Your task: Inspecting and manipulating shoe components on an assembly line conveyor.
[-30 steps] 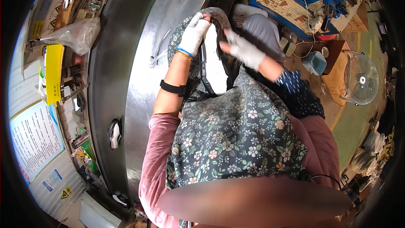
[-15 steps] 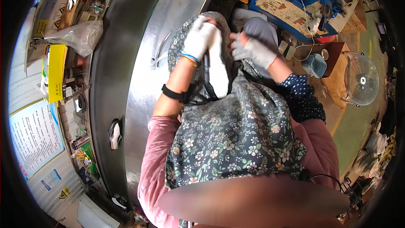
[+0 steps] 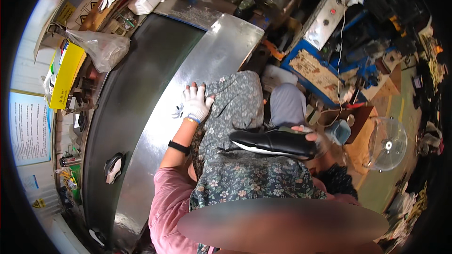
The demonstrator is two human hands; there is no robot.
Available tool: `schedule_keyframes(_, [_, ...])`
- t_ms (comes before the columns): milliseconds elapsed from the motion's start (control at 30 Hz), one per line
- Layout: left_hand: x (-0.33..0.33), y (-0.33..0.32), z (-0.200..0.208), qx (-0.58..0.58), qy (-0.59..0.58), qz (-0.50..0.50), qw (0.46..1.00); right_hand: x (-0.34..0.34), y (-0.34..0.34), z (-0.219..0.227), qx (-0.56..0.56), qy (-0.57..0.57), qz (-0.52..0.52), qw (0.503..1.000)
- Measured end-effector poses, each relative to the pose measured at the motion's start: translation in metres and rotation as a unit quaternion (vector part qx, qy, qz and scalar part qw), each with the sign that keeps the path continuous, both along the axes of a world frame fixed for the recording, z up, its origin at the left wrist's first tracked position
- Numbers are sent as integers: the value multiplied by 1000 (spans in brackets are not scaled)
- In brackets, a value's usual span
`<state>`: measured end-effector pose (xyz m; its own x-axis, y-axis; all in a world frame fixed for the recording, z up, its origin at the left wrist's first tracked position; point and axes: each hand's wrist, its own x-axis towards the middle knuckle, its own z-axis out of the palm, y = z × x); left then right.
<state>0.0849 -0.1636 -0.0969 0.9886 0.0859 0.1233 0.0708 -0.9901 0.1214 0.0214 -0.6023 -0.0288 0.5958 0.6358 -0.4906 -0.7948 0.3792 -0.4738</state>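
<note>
A black shoe with a white sole (image 3: 273, 142) lies sideways across my lap, above the flowered apron (image 3: 249, 178). My right hand (image 3: 314, 139), gloved with bare fingertips, grips one end of it; part of that hand is blurred. Off to the left, my left hand (image 3: 195, 104) rests with its fingers spread at the edge of the shiny metal table (image 3: 162, 99), beside my apron-covered knee. It wears a white glove with the fingertips bare and holds nothing.
Left of the metal runs a dark conveyor belt (image 3: 141, 61) carrying a black and white shoe (image 3: 114, 168); another shoe (image 3: 97, 236) is lower down. A plastic bag (image 3: 103, 51) hangs beyond the belt. A blue-framed machine (image 3: 306, 66) and a fan (image 3: 388, 145) stand right.
The shoe has turned from upright, white sole showing, to lying crosswise. My left hand has let go and moved left to the metal edge; my right hand now holds the shoe.
</note>
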Motion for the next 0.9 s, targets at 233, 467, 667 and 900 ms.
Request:
schedule_keyframes(233, [-15,-12,-17,-42,-68,-27,996,156,109,8,80,-214,-101,968])
schedule_keyframes(467, [-4,-27,-9,-46,-61,-11,997,353,260,32,-490,-563,-182,640])
schedule_keyframes(667, [-5,-24,-16,-33,-69,-7,997,149,265,-13,-147,-657,272,687])
schedule_keyframes(900, [-16,-11,-7,-79,-120,-49,988,33,215,-61,-211,-843,167,466])
